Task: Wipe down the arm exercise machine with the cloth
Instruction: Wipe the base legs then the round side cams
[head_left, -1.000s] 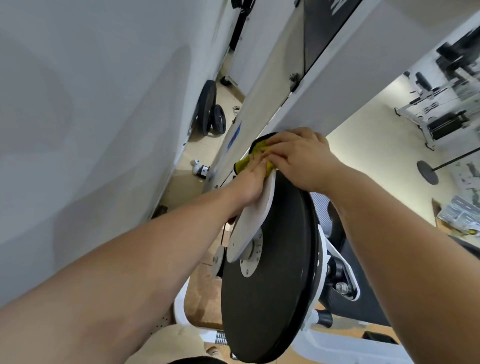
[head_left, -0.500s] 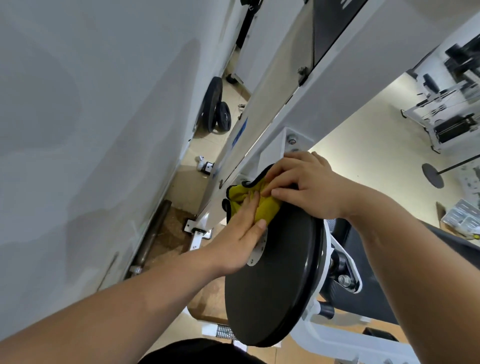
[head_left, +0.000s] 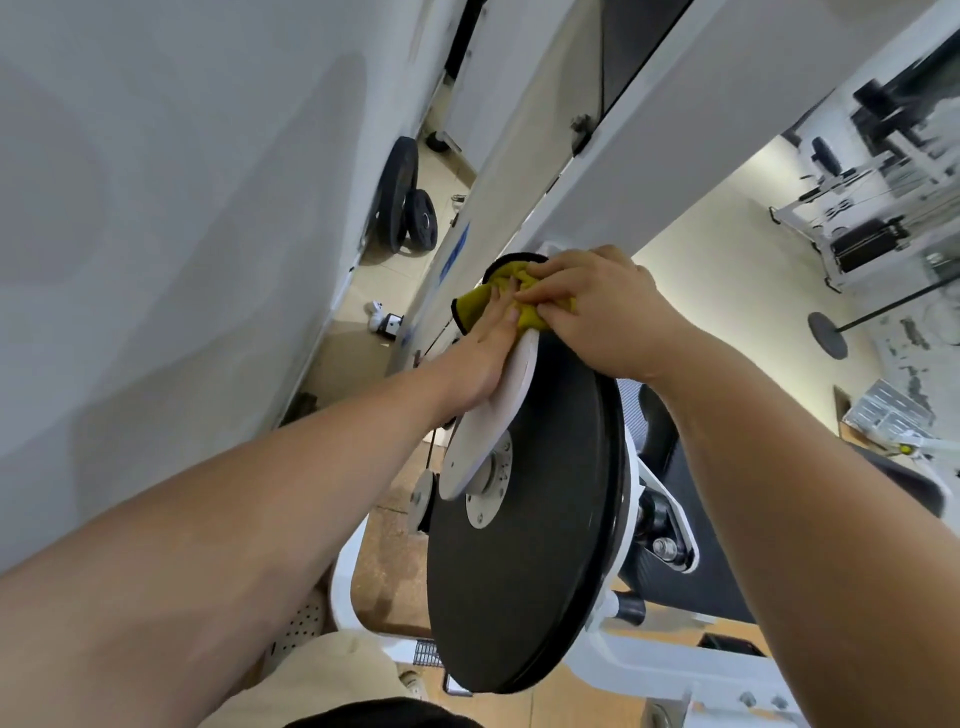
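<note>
Beige floor (head_left: 727, 270) — two black weight plates (head_left: 397, 200) stand on it.

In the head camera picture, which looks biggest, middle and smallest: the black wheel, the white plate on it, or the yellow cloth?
1. black wheel
2. white plate
3. yellow cloth, smallest as seen, though the left hand and right hand cover part of it.

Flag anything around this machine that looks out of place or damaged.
Nothing on the black disc looks damaged. On the floor behind it, two weight plates stand on edge by the wall and a small white object lies loose nearby; I cannot tell what it is.
</note>
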